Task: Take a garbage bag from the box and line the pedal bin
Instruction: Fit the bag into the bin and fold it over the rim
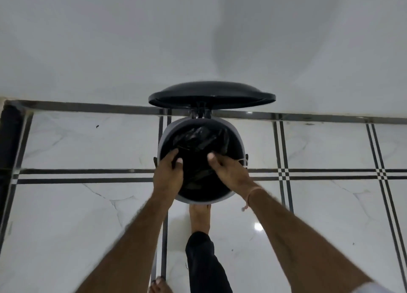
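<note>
Bare toes of one foot [200, 213] reach under the front of the round grey plastic pedal bin [201, 160], most likely pressing a pedal hidden from view, which would explain why the domed black lid [211, 93] stands raised against the white wall. Crumpled black plastic garbage bag [199, 143] sits inside the bin's mouth, not yet folded over the rim. The left hand [168, 171] and right hand [229, 169] each pinch the bag's near edge, fingers curled together on the film, apparently to spread it open.
</note>
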A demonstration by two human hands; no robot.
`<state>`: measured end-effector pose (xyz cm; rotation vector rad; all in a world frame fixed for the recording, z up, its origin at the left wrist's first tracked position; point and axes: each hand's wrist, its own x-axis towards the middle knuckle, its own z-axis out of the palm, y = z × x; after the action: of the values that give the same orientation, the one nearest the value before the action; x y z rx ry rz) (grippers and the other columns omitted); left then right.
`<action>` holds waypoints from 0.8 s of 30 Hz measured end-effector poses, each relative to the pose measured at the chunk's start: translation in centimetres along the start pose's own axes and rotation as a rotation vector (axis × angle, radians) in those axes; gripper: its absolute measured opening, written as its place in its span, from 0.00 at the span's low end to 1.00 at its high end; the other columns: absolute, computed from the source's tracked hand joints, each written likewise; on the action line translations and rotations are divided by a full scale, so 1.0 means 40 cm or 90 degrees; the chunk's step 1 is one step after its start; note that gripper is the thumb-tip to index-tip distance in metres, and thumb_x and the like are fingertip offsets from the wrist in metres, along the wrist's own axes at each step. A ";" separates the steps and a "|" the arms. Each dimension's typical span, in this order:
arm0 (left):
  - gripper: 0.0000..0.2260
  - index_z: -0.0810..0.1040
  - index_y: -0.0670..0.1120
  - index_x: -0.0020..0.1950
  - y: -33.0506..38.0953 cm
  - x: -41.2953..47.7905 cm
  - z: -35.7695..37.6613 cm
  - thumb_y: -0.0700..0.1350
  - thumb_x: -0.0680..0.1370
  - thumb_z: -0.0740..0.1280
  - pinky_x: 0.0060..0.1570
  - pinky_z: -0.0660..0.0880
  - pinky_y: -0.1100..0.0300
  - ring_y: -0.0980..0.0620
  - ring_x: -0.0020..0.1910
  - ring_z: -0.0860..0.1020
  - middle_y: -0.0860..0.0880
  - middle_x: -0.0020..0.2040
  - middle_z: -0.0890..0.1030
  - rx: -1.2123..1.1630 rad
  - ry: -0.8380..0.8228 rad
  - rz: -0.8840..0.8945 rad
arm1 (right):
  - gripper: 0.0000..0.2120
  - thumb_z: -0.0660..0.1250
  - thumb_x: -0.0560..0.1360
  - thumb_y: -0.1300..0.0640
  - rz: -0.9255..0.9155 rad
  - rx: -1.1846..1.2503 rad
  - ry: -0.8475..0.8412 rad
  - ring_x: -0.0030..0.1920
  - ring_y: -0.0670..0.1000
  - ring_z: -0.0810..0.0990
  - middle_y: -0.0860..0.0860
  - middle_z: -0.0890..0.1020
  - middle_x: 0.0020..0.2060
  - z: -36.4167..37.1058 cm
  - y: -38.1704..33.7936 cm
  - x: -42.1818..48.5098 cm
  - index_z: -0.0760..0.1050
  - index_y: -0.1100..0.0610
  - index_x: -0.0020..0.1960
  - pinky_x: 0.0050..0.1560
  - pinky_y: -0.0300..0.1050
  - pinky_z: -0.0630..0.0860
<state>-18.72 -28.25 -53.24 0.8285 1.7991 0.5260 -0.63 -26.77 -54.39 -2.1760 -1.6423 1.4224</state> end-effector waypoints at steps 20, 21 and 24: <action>0.18 0.76 0.47 0.74 0.005 0.239 -0.068 0.49 0.87 0.59 0.61 0.71 0.50 0.40 0.63 0.77 0.42 0.62 0.80 0.231 0.141 0.191 | 0.29 0.55 0.78 0.27 0.021 0.251 0.161 0.57 0.49 0.83 0.45 0.85 0.52 -0.157 0.069 0.191 0.82 0.47 0.58 0.64 0.51 0.77; 0.18 0.78 0.45 0.70 0.010 0.256 -0.068 0.52 0.87 0.57 0.58 0.71 0.50 0.39 0.61 0.78 0.42 0.59 0.80 0.236 0.134 0.181 | 0.34 0.52 0.77 0.25 0.063 0.271 0.125 0.57 0.50 0.82 0.47 0.85 0.53 -0.166 0.060 0.219 0.82 0.49 0.61 0.64 0.49 0.76; 0.26 0.80 0.40 0.55 0.012 0.285 -0.068 0.59 0.87 0.51 0.52 0.68 0.53 0.41 0.51 0.77 0.44 0.50 0.79 0.205 0.099 0.088 | 0.46 0.47 0.74 0.21 0.176 0.304 0.030 0.57 0.54 0.83 0.55 0.85 0.55 -0.168 0.071 0.277 0.82 0.57 0.61 0.66 0.50 0.75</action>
<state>-23.65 -19.36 -59.06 1.1668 2.0104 0.4022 6.08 -16.27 -58.95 -2.1747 -0.8830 1.6068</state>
